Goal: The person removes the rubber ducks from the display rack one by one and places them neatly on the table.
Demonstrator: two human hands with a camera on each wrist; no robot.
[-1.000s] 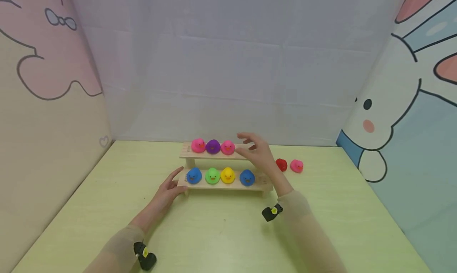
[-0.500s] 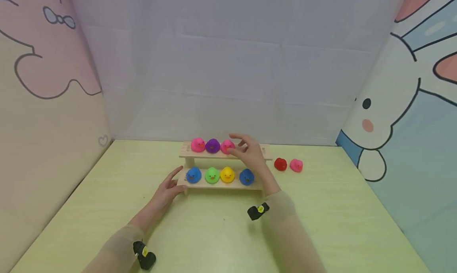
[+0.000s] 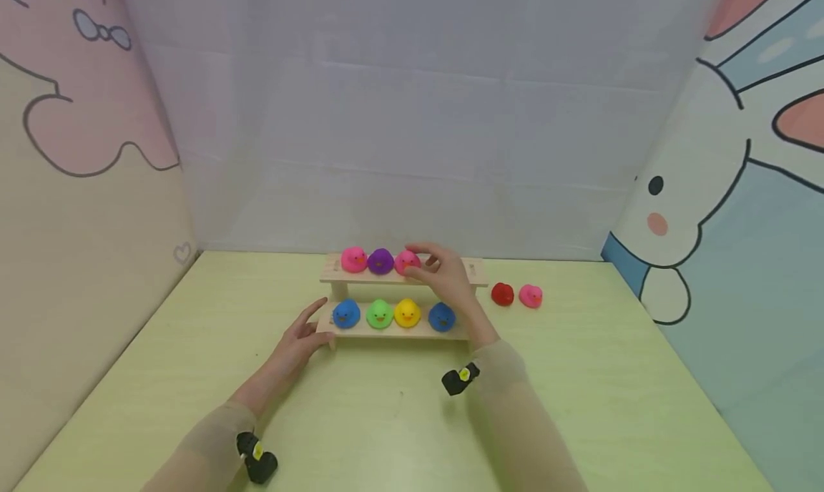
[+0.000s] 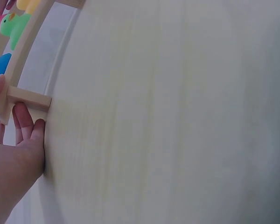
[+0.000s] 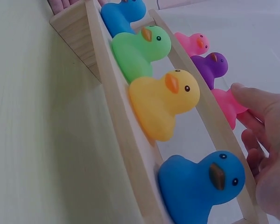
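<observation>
A two-tier wooden rack (image 3: 399,333) stands on the table. My left hand (image 3: 297,345) grips its left end, thumb over the lower board's front and fingers beneath in the left wrist view. On the upper board sit a pink duck (image 3: 353,259), a purple duck (image 3: 380,262) and a second pink duck (image 3: 404,261). My right hand (image 3: 444,274) pinches that second pink duck between thumb and fingers, partly hiding it. Along the lower board are a blue duck (image 3: 346,314), a green duck (image 3: 380,315), a yellow duck (image 3: 407,313) and another blue duck (image 3: 441,317).
To the right of the rack, a red rubber duck (image 3: 502,294) and a pink rubber duck (image 3: 531,296) lie on the pale table (image 3: 386,420). White cloth (image 3: 412,120) hangs behind, and printed panels flank both sides.
My right hand has moved left along the upper board to the right-hand pink duck and now pinches it. My left hand has stayed at the rack's left end.
</observation>
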